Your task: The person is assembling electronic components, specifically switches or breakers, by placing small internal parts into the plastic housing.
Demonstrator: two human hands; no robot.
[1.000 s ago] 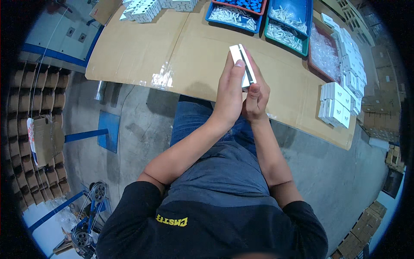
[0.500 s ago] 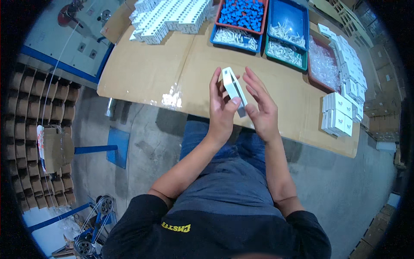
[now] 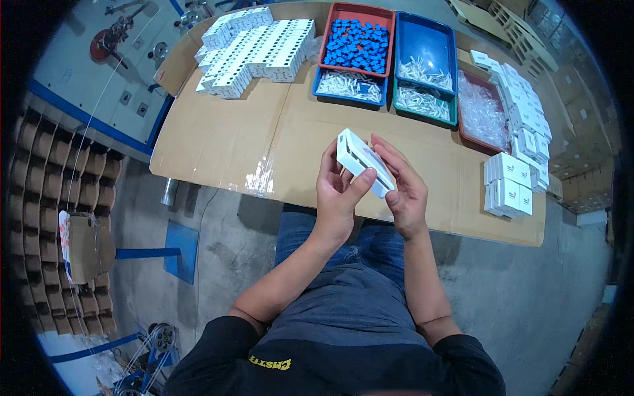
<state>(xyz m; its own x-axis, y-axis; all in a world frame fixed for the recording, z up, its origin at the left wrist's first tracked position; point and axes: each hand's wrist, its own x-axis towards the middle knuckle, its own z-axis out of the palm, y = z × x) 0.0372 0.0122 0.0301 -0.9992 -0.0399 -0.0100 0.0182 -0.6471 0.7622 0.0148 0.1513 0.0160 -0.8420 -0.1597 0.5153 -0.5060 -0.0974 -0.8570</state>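
**Both hands hold a white box over the worktop's near edge**

The left hand [image 3: 335,195] and the right hand [image 3: 404,188] hold one small white box [image 3: 360,162] between them, lifted above the worktop [image 3: 224,138] and tilted, with one end up and to the left. The left fingers [image 3: 360,185] are curled around its lower side, with the thumb pressed on the box. The right fingers [image 3: 389,155] lie along its right side, and they pinch the lower end.

The box is just above the near edge of the worktop, over the person's lap. The cardboard surface under and to the left of the hands is bare, so there is open room there. At the far edge stand rows of white boxes [image 3: 254,43], next to a red tray [image 3: 389,30] with blue parts and a blue tray [image 3: 456,59] with white parts. Along the right edge lie a tray of clear bags [image 3: 485,112] and more stacked boxes [image 3: 508,185], well apart from the hands.
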